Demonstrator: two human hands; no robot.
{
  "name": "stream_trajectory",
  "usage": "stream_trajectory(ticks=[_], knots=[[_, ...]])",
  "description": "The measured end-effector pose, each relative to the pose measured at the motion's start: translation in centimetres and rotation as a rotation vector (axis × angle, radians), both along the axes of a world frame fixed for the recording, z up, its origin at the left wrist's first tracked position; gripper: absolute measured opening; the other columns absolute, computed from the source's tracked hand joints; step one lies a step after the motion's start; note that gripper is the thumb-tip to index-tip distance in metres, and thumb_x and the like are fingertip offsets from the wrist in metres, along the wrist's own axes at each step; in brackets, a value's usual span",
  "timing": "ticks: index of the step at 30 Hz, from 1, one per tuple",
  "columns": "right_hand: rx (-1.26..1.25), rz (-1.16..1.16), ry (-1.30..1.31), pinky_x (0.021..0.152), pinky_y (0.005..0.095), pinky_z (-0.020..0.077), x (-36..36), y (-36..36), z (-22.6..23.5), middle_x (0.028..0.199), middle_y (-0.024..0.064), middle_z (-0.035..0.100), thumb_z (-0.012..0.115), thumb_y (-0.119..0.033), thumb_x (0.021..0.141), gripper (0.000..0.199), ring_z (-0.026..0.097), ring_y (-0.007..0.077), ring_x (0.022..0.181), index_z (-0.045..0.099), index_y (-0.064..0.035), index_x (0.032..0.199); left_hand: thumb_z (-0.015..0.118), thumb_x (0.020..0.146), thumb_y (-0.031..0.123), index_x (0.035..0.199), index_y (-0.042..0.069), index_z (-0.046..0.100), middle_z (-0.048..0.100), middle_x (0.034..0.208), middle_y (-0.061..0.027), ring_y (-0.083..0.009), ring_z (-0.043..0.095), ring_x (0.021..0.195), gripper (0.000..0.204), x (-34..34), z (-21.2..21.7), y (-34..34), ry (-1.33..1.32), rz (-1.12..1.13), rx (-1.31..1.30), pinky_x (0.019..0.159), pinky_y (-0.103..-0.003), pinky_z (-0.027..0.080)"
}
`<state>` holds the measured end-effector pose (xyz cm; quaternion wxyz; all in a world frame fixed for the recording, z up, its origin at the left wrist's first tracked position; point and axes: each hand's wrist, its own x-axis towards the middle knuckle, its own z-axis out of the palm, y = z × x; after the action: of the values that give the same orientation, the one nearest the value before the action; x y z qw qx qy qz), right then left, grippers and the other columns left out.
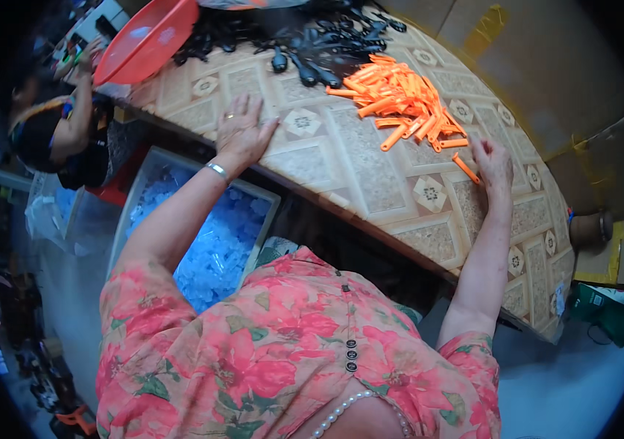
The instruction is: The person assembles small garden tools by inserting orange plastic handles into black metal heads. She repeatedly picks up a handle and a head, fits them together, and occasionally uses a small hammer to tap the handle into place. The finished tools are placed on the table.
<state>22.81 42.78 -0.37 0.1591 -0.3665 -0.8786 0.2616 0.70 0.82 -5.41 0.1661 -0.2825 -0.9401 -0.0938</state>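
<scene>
My left hand (242, 130) lies flat near the table's edge, fingers stretched out and holding nothing. A ring and a metal bracelet show on that arm. My right hand (493, 162) rests on the tabletop at the right, its fingers curled in. What those fingers hold, if anything, is hidden. Just left of it, a single orange plastic piece (465, 168), long and narrow, lies slanted, its near end close to the hand. Beyond it spreads a heap of similar orange pieces (400, 99). Several black plastic handle-like parts (312, 55) are piled behind and left of the heap.
The table (370, 164) has a patterned top. A red basin (147, 44) tilts at its far left, near another person (63, 132). Below the left edge stands a white crate (271, 212) of bluish translucent pieces. Cardboard (539, 66) stands behind; a green bag (608, 311) is lower right.
</scene>
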Motion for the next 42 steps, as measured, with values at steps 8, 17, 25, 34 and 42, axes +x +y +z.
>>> stream_trajectory(ticks=[8, 17, 25, 34, 42], knots=[[0.409, 0.170, 0.070, 0.069, 0.0417, 0.0486, 3.2, -8.2, -2.6, 0.084, 0.0084, 0.064, 0.070, -0.036, 0.079, 0.026, 0.063, 0.0285, 0.079, 0.064, -0.0109, 0.084, 0.043, 0.090, 0.053, 0.140, 0.012, 0.039, 0.032, 0.146, -0.0206, -0.0374, 0.028, 0.135, 0.065, 1.2, 0.5, -2.0, -0.064, 0.068, -0.020, 0.109, -0.053, 0.019], [0.452, 0.045, 0.200, 0.063, 0.0408, 0.0489, 3.2, -7.4, -4.2, 0.078, 0.0084, 0.066, 0.064, -0.030, 0.085, 0.020, 0.065, 0.0273, 0.071, 0.062, -0.0109, 0.089, 0.053, 0.087, 0.045, 0.140, 0.016, 0.038, 0.030, 0.145, -0.0230, -0.0406, 0.026, 0.135, 0.062, 0.9, 0.9, -0.5, -0.115, 0.010, 0.043, 0.108, -0.054, 0.021], [0.307, 0.108, 0.224, 0.064, 0.0376, 0.0497, 3.1, -8.0, -3.5, 0.072, 0.0013, 0.063, 0.072, -0.028, 0.077, 0.028, 0.063, 0.0205, 0.069, 0.063, -0.0158, 0.100, 0.060, 0.084, 0.037, 0.135, 0.016, 0.043, 0.035, 0.140, -0.0267, -0.0422, 0.031, 0.132, 0.058, -0.8, 2.1, 6.9, -0.027, -0.020, 0.232, 0.109, -0.049, 0.025], [0.241, 0.118, 0.195, 0.074, 0.0405, 0.0505, 3.5, -7.8, -3.7, 0.088, 0.0090, 0.065, 0.070, -0.030, 0.076, 0.030, 0.064, 0.0265, 0.086, 0.066, -0.0125, 0.100, 0.064, 0.080, 0.033, 0.083, 0.004, 0.068, 0.063, 0.099, -0.0197, -0.0321, 0.062, 0.092, 0.029, 0.6, 3.6, 5.7, -0.070, -0.057, 0.103, 0.079, -0.042, 0.051], [0.144, 0.129, 0.184, 0.076, 0.0382, 0.0517, 3.9, -8.8, -2.2, 0.089, 0.0088, 0.068, 0.058, -0.020, 0.083, 0.022, 0.066, 0.0241, 0.084, 0.067, -0.0095, 0.100, 0.064, 0.075, 0.010, 0.099, 0.002, 0.057, 0.063, 0.088, -0.0110, -0.0209, 0.062, 0.078, 0.026, 4.7, 1.7, 0.6, -0.161, -0.251, 0.503, 0.071, -0.032, 0.050]])
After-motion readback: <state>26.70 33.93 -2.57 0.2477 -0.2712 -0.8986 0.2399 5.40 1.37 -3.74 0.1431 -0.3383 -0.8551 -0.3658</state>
